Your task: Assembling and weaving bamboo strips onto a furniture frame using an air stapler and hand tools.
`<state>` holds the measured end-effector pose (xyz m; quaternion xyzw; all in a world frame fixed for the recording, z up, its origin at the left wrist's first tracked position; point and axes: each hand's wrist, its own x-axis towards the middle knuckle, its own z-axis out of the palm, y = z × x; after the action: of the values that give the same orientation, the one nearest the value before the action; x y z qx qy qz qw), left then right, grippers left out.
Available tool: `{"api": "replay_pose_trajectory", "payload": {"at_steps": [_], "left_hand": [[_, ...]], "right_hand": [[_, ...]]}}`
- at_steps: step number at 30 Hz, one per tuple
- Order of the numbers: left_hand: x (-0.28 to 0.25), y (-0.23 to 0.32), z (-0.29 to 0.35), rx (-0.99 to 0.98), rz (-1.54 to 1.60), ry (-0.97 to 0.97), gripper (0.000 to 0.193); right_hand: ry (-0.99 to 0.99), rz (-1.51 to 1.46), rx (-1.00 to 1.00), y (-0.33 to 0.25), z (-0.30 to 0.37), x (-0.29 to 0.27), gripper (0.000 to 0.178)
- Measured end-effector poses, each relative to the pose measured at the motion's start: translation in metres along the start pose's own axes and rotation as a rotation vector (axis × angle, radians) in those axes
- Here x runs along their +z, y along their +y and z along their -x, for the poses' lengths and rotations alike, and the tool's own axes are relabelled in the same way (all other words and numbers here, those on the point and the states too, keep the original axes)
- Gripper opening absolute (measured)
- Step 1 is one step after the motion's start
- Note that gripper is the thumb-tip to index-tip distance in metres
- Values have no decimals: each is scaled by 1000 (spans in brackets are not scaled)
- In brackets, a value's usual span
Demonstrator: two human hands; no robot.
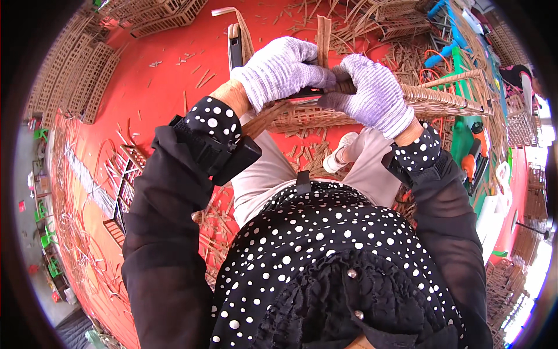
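My left hand [282, 70] and my right hand [375, 96], both in pale lilac-white knit gloves, meet over the rim of a partly woven brown wicker frame [436, 103]. The fingers of both are closed round brown flat weaving strip at a dark bar of the frame; fingertips hide the exact grip. One strip end [324, 41] sticks up between the hands. Another strip [264, 121] slants down below my left hand. A dark upright bar [235, 49] of the frame stands left of that hand, while the woven part stretches out to the right beyond my right hand.
Strip offcuts litter the red floor [163, 87]. Stacked woven frames [78, 75] stand at the left, with a bare frame [125, 192] lower down. On the right are a green bench [465, 139], an orange-and-black tool [474, 160] and blue pipes [442, 55]. Another person [517, 78] is at the far right.
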<state>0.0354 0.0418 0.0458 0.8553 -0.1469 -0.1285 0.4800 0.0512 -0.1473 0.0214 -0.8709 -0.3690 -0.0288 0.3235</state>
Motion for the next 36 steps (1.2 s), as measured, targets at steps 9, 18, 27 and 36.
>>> {"api": "replay_pose_trajectory", "payload": {"at_steps": [9, 18, 27, 36], "left_hand": [[14, 3, -11, -66, 77, -61, 23], [-19, -21, -53, 207, -106, 10, 20], [-25, -20, -73, 461, -346, -41, 20], [-22, -35, -53, -212, 142, 133, 13]], "right_hand": [[-43, 118, -138, 10, 5, -14, 36], [381, 87, -387, 59, -26, -40, 39], [883, 146, 756, 233, 231, -189, 33], [855, 485, 1236, 274, 333, -188, 35]]}}
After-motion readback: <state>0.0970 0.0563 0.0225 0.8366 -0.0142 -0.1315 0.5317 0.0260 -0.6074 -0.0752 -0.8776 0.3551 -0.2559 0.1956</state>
